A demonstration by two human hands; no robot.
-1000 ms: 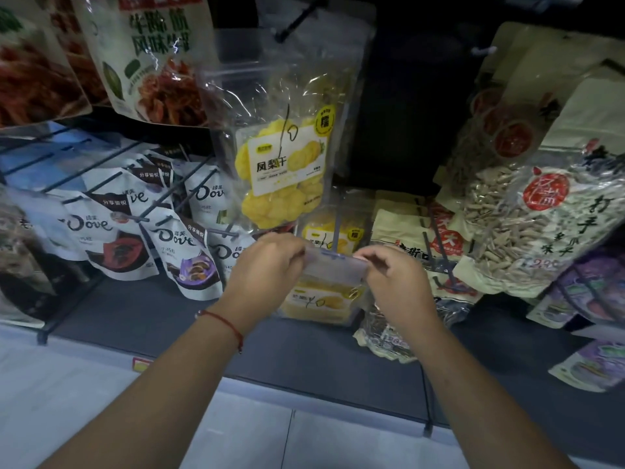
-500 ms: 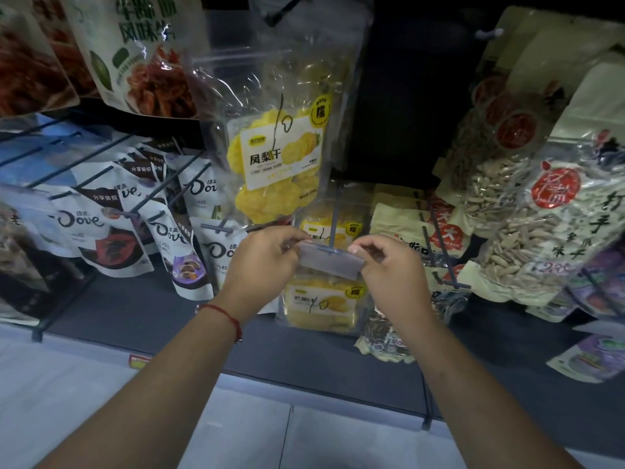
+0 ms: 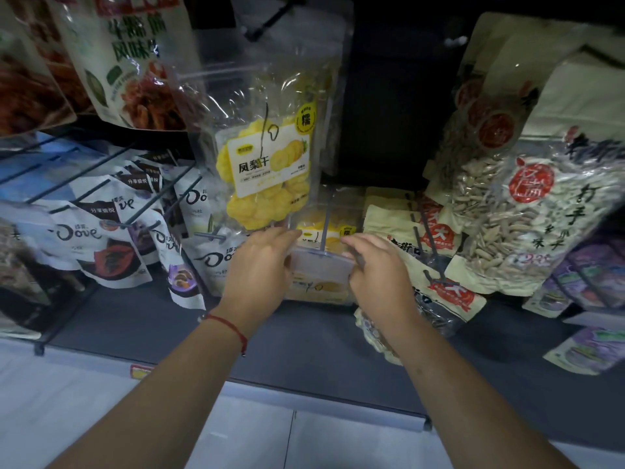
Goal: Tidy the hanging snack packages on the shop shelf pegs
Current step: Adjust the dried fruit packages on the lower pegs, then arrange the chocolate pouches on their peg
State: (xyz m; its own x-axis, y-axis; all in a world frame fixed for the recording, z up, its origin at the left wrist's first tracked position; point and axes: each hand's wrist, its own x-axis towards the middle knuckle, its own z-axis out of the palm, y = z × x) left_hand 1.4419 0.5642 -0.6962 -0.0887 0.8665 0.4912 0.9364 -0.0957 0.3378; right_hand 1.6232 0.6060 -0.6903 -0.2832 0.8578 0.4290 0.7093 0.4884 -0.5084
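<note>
A clear pouch of yellow dried fruit [image 3: 319, 279] hangs low in the middle of the shelf, its top edge on a thin peg [image 3: 325, 228]. My left hand [image 3: 258, 265] pinches the pouch's top left corner and my right hand [image 3: 380, 272] pinches its top right corner. More yellow pouches [image 3: 333, 220] sit behind it on the same peg. A larger clear pouch of dried pineapple rings [image 3: 267, 167] hangs on the upper row, just above my hands.
Dove chocolate bags [image 3: 101, 238] hang on wire pegs at the left. Cream seed packets [image 3: 406, 228] and big sunflower-seed bags [image 3: 527, 211] crowd the right. Red snack bags [image 3: 135, 62] hang top left, purple packets [image 3: 588, 282] lie far right. The dark shelf base [image 3: 304, 350] runs below.
Both hands have pushed the yellow pouch back and up along the peg, nearer the pouches behind it. The view has shifted slightly closer to the shelf.
</note>
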